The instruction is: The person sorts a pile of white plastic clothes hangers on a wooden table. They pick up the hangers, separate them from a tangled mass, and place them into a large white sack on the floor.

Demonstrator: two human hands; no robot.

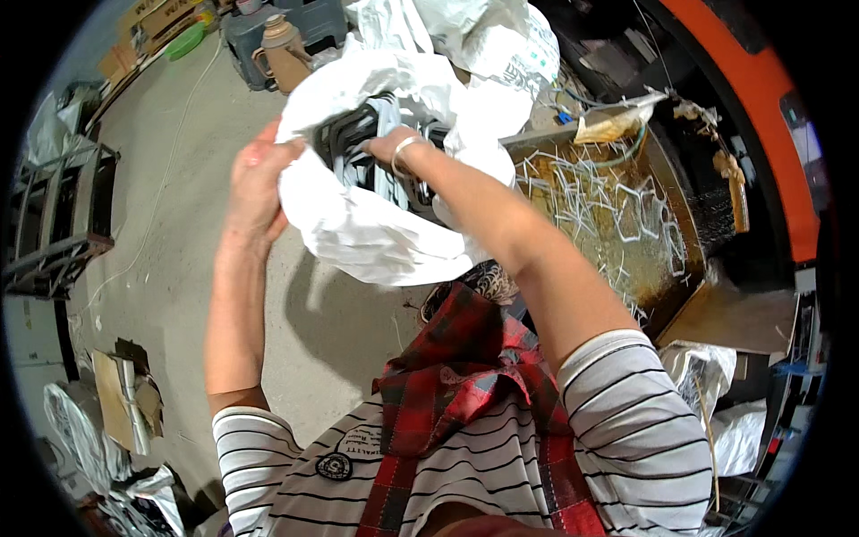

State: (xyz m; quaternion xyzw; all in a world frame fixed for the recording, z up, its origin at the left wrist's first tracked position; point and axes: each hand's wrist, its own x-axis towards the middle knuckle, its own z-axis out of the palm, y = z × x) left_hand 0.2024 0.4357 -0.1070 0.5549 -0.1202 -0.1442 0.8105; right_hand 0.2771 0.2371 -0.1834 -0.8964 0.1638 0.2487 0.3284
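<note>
A large white woven sack [376, 242] stands in front of me with its mouth rolled outward. My left hand [261, 174] is closed on the left side of its rim, thumb toward the opening. Black and pale grey plastic parts [344, 134], curved and frame-like, are packed inside. My right hand [394, 149], with a bangle at the wrist, reaches into the mouth from the right. Its fingers are curled against the plastic parts, and the fingertips are partly hidden among them.
To the right, a worn metal tray [658, 259] holds thin white plastic scraps [582, 197] beside an orange machine panel [743, 98]. More white sacks [501, 45] stand behind. A tan thermos jug [282, 54] is at far left, a dark metal rack [67, 224] at left.
</note>
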